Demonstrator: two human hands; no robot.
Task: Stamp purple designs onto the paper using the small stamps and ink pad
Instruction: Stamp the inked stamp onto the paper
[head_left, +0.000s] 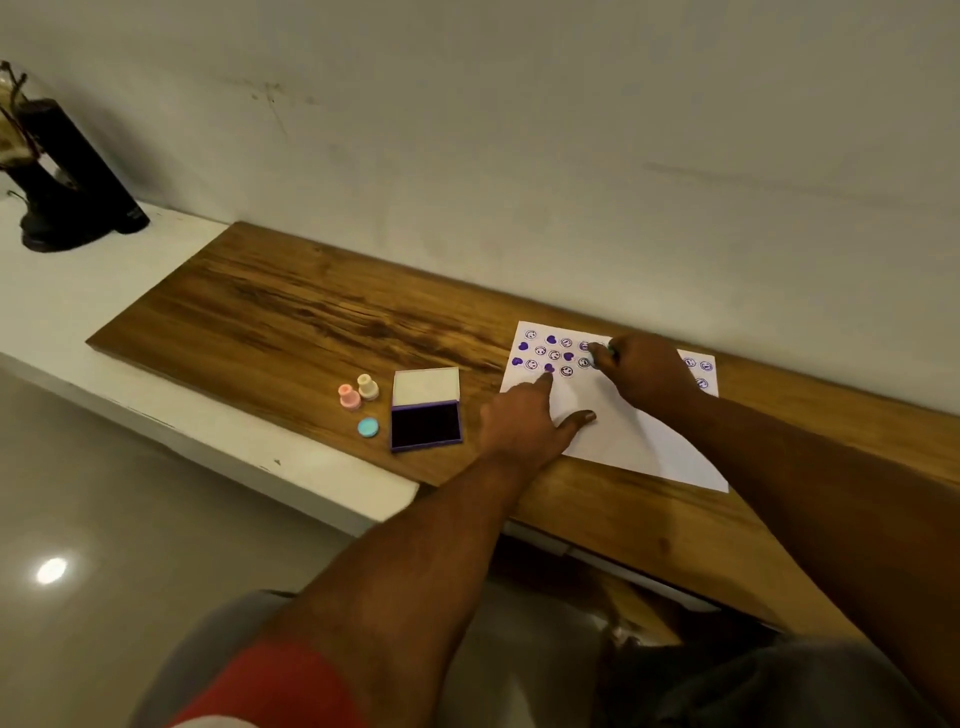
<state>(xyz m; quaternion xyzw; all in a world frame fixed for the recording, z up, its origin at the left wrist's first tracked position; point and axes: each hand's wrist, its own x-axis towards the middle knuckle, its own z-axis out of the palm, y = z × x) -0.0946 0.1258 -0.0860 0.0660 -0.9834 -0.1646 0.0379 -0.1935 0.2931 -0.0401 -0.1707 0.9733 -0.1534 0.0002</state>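
Your left hand (524, 421) lies flat, fingers spread, pinning the paper (623, 431) | your right hand (647, 371) pinches a teal stamp (609, 351) onto it | ink pad (426, 423) open beside 2 stamps (358, 392)

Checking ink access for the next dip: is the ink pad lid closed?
No, the ink pad lies open on the wooden board, its pale lid flipped back and the dark pad exposed.

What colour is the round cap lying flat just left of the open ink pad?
Light blue, turquoise-ish. The cap shows clearly in the head view, beside the ink pad.
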